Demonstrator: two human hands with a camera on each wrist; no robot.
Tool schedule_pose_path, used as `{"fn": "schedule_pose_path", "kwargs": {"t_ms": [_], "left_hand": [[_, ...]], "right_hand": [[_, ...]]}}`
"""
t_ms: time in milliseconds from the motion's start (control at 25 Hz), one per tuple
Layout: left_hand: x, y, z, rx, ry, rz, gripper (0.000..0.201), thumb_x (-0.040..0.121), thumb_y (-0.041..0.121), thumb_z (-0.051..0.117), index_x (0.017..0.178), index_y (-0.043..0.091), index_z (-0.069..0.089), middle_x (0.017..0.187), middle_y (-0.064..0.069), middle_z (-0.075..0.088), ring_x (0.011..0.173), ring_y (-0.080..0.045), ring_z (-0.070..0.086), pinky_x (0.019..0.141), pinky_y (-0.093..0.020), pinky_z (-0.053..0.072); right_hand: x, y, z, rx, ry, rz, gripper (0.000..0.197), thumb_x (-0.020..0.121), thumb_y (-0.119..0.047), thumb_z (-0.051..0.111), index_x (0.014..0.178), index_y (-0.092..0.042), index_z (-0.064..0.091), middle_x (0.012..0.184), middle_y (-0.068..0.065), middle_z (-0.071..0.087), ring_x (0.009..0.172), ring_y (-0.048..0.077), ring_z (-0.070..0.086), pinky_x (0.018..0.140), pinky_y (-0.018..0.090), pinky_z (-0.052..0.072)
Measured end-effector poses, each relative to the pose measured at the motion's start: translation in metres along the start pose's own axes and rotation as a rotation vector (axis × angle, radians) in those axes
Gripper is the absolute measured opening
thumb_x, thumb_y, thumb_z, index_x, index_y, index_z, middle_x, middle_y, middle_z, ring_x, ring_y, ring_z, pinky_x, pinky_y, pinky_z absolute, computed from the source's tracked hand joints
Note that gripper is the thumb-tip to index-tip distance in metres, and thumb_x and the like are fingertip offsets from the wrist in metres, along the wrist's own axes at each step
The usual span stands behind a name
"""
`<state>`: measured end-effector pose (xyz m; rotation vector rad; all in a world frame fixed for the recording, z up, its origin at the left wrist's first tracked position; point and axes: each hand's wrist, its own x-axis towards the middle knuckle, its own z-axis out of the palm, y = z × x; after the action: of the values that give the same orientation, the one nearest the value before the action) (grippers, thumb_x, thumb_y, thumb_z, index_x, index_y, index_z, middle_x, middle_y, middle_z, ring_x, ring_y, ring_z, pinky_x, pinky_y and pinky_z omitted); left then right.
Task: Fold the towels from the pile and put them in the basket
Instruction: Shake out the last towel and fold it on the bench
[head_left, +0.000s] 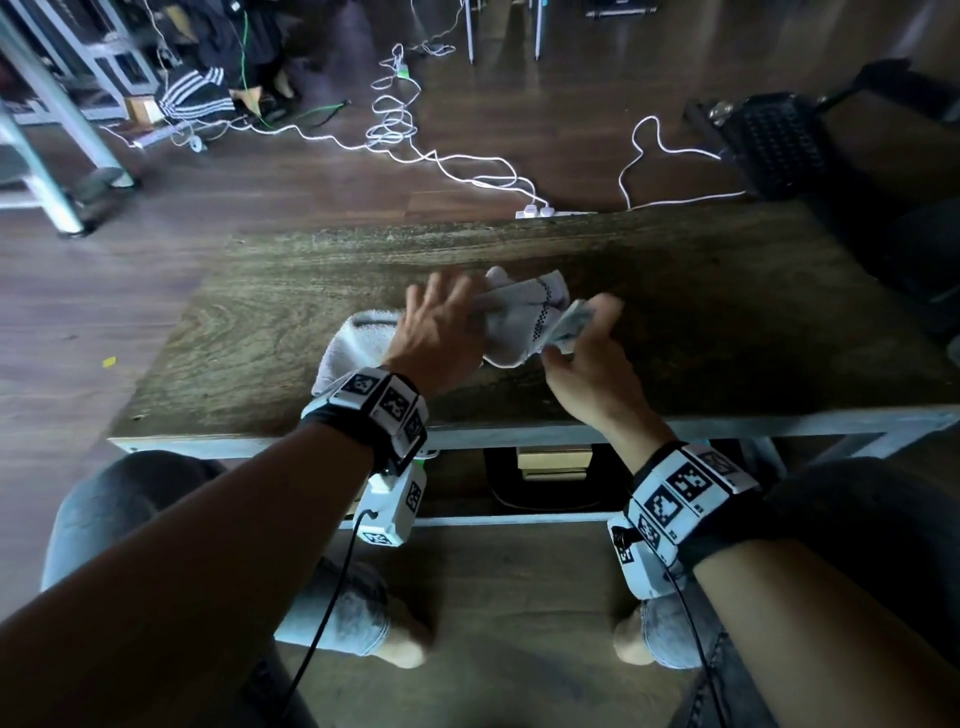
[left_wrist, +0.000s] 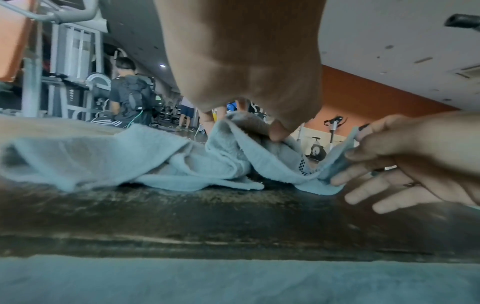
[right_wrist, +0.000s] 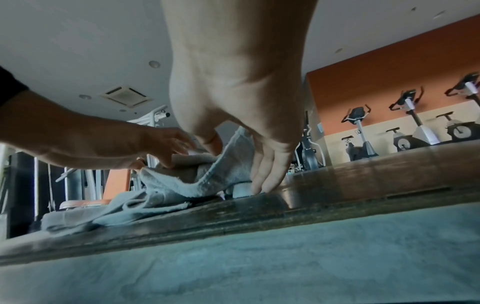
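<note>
One pale grey towel (head_left: 519, 322) with a dotted dark stripe lies crumpled on the middle of the wooden table (head_left: 291, 291). My left hand (head_left: 441, 322) is on top of it, thumb and fingers pinching a raised fold (left_wrist: 233, 127). My right hand (head_left: 576, 332) pinches the towel's right edge between thumb and forefinger and lifts it off the table, its other fingers hanging straight down (right_wrist: 262, 176). The towel's left part (left_wrist: 91, 156) lies flat and rumpled. A black perforated basket (head_left: 774, 145) stands beyond the table's far right corner. No pile of towels is in view.
White cables and a power strip (head_left: 540, 212) lie on the floor behind the table. A metal frame (head_left: 62, 135) stands at the far left, and exercise bikes (right_wrist: 413, 131) line the orange wall. Bare tabletop lies on both sides of the towel. My knees are under the near edge.
</note>
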<state>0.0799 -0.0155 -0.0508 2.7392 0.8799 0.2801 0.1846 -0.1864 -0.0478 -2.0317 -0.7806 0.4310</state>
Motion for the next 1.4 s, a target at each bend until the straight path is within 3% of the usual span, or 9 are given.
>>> {"fn": "schedule_pose_path", "kwargs": {"t_ms": [160,320,480,640,720,880,1040,1200,1400], "left_hand": [[-0.004,0.006,-0.001,0.030,-0.202,-0.084,0.044,0.085,0.043,0.047,0.129,0.036,0.050,0.137,-0.001,0.049,0.131,-0.029,0.038,0.106,-0.048,0.036],[-0.011,0.011,-0.011,0.090,-0.097,-0.168,0.043,0.086,0.034,0.049,0.128,0.022,0.050,0.120,-0.013,0.054,0.115,-0.034,0.047,0.093,-0.049,0.046],[-0.002,0.026,-0.017,-0.138,0.245,0.089,0.043,0.079,0.021,0.051,0.122,0.016,0.046,0.122,-0.012,0.045,0.106,-0.030,0.043,0.088,-0.051,0.045],[0.013,0.040,-0.024,-0.088,0.029,0.442,0.073,0.068,0.001,0.056,0.134,0.030,0.046,0.141,-0.006,0.041,0.123,-0.031,0.037,0.099,-0.040,0.040],[0.016,0.039,-0.022,-0.062,-0.065,0.559,0.056,0.068,0.006,0.059,0.123,0.020,0.061,0.135,-0.008,0.051,0.125,-0.030,0.038,0.104,-0.039,0.033],[0.007,0.039,-0.027,-0.178,-0.035,0.592,0.020,0.075,0.007,0.065,0.095,0.005,0.068,0.099,0.000,0.059,0.101,-0.019,0.049,0.091,-0.025,0.033],[0.002,0.040,-0.023,-0.075,0.006,0.594,0.019,0.075,0.028,0.054,0.075,0.011,0.063,0.094,-0.007,0.064,0.098,-0.028,0.057,0.078,-0.042,0.052],[0.001,0.048,-0.029,-0.091,0.016,0.583,0.015,0.074,0.032,0.048,0.060,0.029,0.046,0.072,0.002,0.061,0.070,-0.024,0.060,0.057,-0.033,0.048],[-0.003,0.053,-0.067,-0.009,-0.023,0.527,0.014,0.081,0.038,0.050,0.086,0.029,0.040,0.066,0.008,0.050,0.057,-0.016,0.051,0.053,-0.027,0.040]], "right_hand": [[0.005,-0.002,-0.005,-0.110,-0.036,-0.020,0.028,0.096,-0.024,0.052,0.124,-0.022,0.052,0.096,-0.007,0.058,0.080,0.014,0.061,0.071,0.032,0.051],[0.011,0.005,0.003,-0.180,0.077,-0.230,0.016,0.095,-0.021,0.055,0.098,-0.011,0.068,0.102,-0.004,0.059,0.091,0.014,0.060,0.072,0.026,0.048],[0.011,0.001,0.000,0.220,0.073,-0.354,0.019,0.089,-0.011,0.059,0.088,-0.014,0.078,0.099,-0.003,0.072,0.097,0.008,0.066,0.083,0.022,0.051],[0.004,-0.006,-0.006,0.339,0.024,-0.351,0.022,0.076,-0.005,0.059,0.063,-0.016,0.073,0.076,-0.008,0.073,0.087,0.011,0.068,0.077,0.021,0.047],[0.003,-0.008,-0.007,0.351,0.019,-0.363,0.029,0.074,-0.001,0.055,0.056,-0.019,0.068,0.067,-0.010,0.071,0.078,0.008,0.068,0.076,0.019,0.046],[0.003,-0.007,-0.008,0.348,0.042,-0.396,0.019,0.085,-0.010,0.058,0.070,-0.016,0.068,0.078,-0.003,0.072,0.079,0.011,0.069,0.077,0.022,0.050],[0.000,0.000,-0.010,0.188,0.018,-0.318,0.011,0.093,-0.017,0.065,0.102,-0.013,0.067,0.098,-0.007,0.069,0.088,-0.006,0.063,0.077,0.012,0.047],[-0.005,-0.006,-0.023,0.010,0.045,-0.335,0.009,0.093,-0.013,0.063,0.093,-0.015,0.071,0.084,-0.012,0.068,0.078,-0.006,0.061,0.071,0.008,0.042],[-0.014,-0.028,-0.061,-0.021,0.165,-0.424,0.008,0.094,-0.012,0.063,0.092,-0.014,0.071,0.081,-0.011,0.067,0.073,-0.005,0.059,0.067,0.009,0.042]]}}
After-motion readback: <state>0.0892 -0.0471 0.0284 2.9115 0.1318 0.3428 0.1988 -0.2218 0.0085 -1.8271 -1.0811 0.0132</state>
